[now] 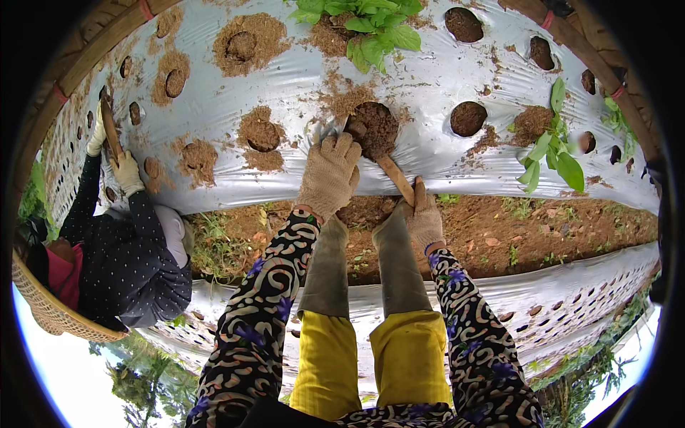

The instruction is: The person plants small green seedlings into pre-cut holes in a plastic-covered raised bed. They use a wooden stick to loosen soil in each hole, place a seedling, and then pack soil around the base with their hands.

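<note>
My left hand (330,174), in a tan knit glove, has its fingers curled on the silver plastic mulch film (299,80) at the left rim of a planting hole (379,122). The film wrinkles and lifts beside the fingertips. Brown crumbly soil fills the hole. My right hand (424,216), gloved likewise, holds the lower end of a flat wooden stick (395,179). The stick slants up and left, and its far end is hidden in the soil. Loose soil (345,99) lies on the film above the hole.
Leafy seedlings (374,32) lie at the top, with another seedling (554,152) at right. Several holes (469,119) pierce the film. A co-worker (120,257) in gloves bends over the bed at left with a wooden tool (111,125). My boots (327,267) stand near the dirt furrow (481,235).
</note>
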A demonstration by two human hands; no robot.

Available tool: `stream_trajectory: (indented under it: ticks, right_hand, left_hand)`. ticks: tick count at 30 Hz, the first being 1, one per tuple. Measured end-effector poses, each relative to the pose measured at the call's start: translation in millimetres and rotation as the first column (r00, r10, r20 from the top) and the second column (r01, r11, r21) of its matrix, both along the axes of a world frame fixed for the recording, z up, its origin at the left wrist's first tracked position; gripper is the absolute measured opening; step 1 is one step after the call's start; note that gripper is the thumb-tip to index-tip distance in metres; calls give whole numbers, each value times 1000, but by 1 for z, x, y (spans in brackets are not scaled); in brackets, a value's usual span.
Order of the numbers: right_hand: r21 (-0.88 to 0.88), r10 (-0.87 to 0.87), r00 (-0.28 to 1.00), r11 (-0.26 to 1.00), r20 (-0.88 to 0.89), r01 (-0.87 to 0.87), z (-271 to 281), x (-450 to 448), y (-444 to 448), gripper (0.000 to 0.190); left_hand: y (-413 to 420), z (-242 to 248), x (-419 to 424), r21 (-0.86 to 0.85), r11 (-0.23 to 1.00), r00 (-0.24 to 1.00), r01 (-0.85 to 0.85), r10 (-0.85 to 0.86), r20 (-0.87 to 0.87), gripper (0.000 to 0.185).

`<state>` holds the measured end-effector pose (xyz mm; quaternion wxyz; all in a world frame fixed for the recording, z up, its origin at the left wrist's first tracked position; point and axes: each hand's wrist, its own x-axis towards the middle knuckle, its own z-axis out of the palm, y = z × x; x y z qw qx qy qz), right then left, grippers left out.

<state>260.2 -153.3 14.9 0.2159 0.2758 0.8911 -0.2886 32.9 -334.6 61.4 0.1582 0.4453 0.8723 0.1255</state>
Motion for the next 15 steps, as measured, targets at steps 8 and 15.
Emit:
stream_trajectory:
  ticks: [8, 15]
  right_hand:
    - [-718, -540, 826, 509, 163, 474, 108, 29, -32, 64]
    - [-496, -618, 248, -267, 746, 826, 212, -33, -29, 60]
  left_hand:
    - [-1, 2, -3, -13, 999, 998, -30, 31, 59, 37]
    - [7, 7, -3, -73, 996, 994, -57, 64, 87, 38]
